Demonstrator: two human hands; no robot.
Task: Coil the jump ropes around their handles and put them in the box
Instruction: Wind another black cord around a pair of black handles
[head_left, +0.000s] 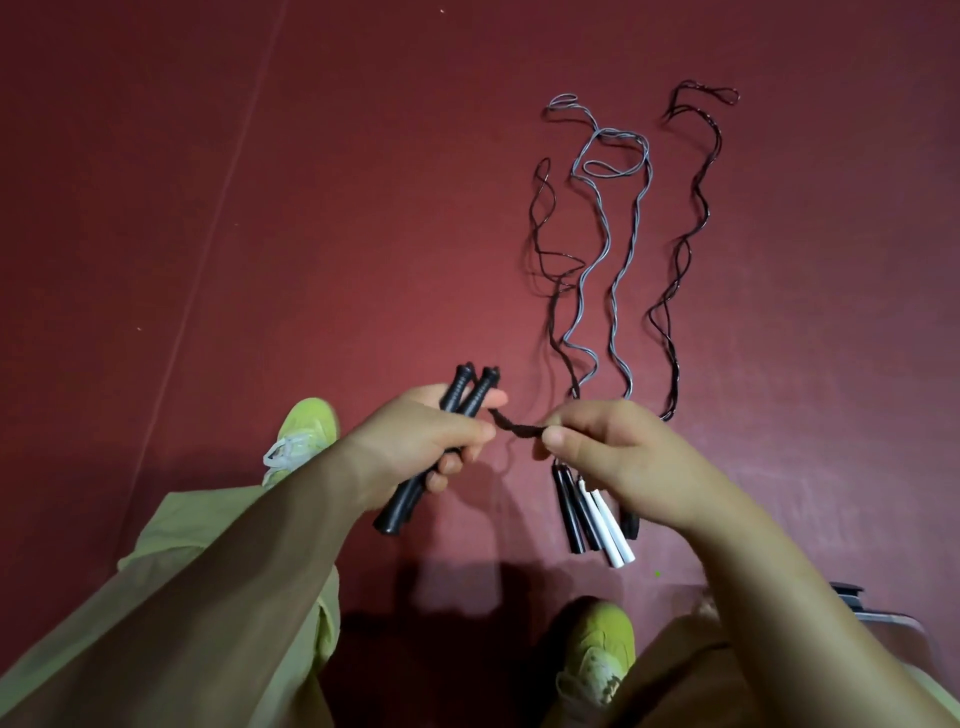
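Note:
My left hand (421, 441) grips two black ribbed handles (467, 395) side by side above the dark red floor. A dark rope (517, 427) runs from them to my right hand (618, 457), which pinches it between thumb and fingers. That rope continues away across the floor (543, 228). Beneath my right hand lie black handles (569, 514) and white handles (613, 535) of other ropes. A grey-white rope (613, 156) and another dark rope (696, 208) stretch in wavy lines away from me. No box is clearly seen.
My two feet in lime-green shoes (306, 431) (597, 654) stand on the red floor. A dark grey object's edge (872, 608) shows at the lower right behind my right arm. A floor seam (218, 218) runs diagonally at left.

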